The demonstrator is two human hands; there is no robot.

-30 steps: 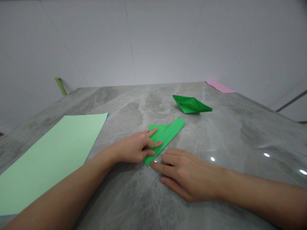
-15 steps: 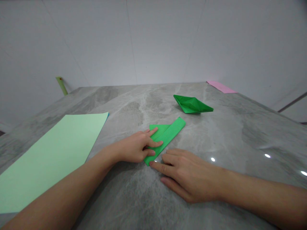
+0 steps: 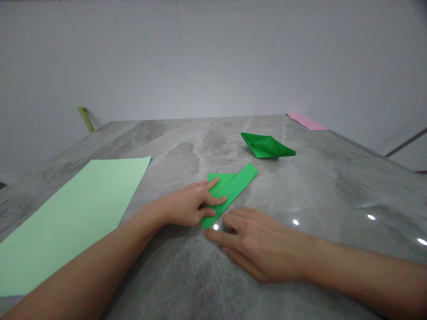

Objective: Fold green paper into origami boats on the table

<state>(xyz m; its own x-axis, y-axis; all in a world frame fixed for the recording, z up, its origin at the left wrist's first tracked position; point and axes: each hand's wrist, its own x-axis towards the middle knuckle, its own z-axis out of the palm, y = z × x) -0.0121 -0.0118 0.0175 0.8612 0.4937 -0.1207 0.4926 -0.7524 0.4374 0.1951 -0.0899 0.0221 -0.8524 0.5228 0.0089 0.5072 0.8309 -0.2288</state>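
A folded piece of bright green paper (image 3: 237, 186) lies flat on the grey marbled table, with a band running diagonally along its right side. My left hand (image 3: 195, 204) rests on its left part, fingers spread and pressing it down; those fingers hide some of the paper. Just to the right, my right hand (image 3: 253, 244) lies low over the table, its index finger stretched out so the tip is at the paper's lower corner. Whether that tip touches the paper or only the table beside it, I cannot tell. Nothing is held in the right hand.
Beyond the folded paper stands a darker green paper boat (image 3: 268, 146). Large pale green sheets (image 3: 76, 213) lie on the left, partly under my left forearm. A pink paper (image 3: 307, 121) sits at the far right edge of the marbled table (image 3: 333, 191), near the white wall.
My right index fingertip has slid slightly left and down, to just off the paper's lower corner. The left hand and the paper stay in place.
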